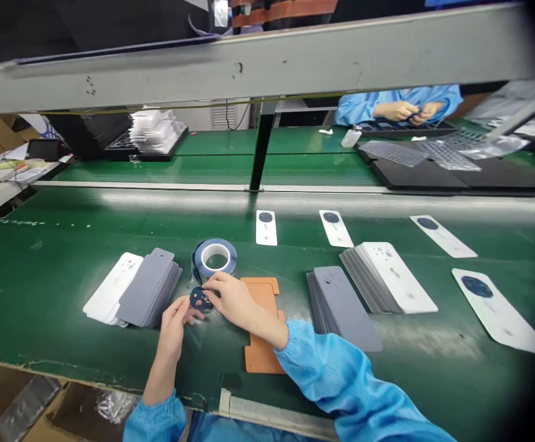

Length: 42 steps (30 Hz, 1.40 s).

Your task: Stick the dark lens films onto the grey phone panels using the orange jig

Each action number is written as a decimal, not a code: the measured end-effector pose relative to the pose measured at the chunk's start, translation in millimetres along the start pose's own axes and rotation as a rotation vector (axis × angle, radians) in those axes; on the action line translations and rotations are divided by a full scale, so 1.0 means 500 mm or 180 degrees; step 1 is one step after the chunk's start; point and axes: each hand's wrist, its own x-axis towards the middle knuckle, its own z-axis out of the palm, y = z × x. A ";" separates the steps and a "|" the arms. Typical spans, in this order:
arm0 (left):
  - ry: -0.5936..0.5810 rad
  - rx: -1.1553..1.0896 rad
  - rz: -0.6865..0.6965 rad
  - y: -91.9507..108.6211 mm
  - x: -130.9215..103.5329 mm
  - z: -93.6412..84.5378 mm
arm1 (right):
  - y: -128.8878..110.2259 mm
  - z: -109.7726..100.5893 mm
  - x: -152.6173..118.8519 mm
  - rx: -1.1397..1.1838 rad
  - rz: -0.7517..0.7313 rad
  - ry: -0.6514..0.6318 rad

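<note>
One dark, round sticker [198, 298] pierced with holes is held above a green table [64, 245], its near-left edge pinched in the fingertips of the left hand [175, 316], its right edge between thumb and finger of the right hand [233, 301]. A roll of blue tape [233, 256] lies just beyond; an orange plate [260, 293] rests beneath the right forearm. Gray cards [146, 288] and white cards [115, 285] lie stacked on both sides. Across the table, a co-worker [359, 107] in blue sleeves brings both hands together.
</note>
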 end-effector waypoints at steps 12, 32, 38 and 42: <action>0.1603 0.1948 0.1900 0.007 -0.046 0.023 | 0.084 -0.076 -0.177 0.1987 0.1414 0.0651; -0.0481 0.1612 0.0450 -0.077 0.026 0.208 | 0.175 -0.095 -0.154 0.1154 0.1833 0.0707; -0.0485 0.1689 0.0424 -0.078 0.030 0.210 | 0.174 -0.102 -0.159 0.1233 0.1803 0.0618; -0.0492 0.1723 0.0420 -0.076 0.030 0.210 | 0.179 -0.105 -0.164 0.1271 0.1730 0.0607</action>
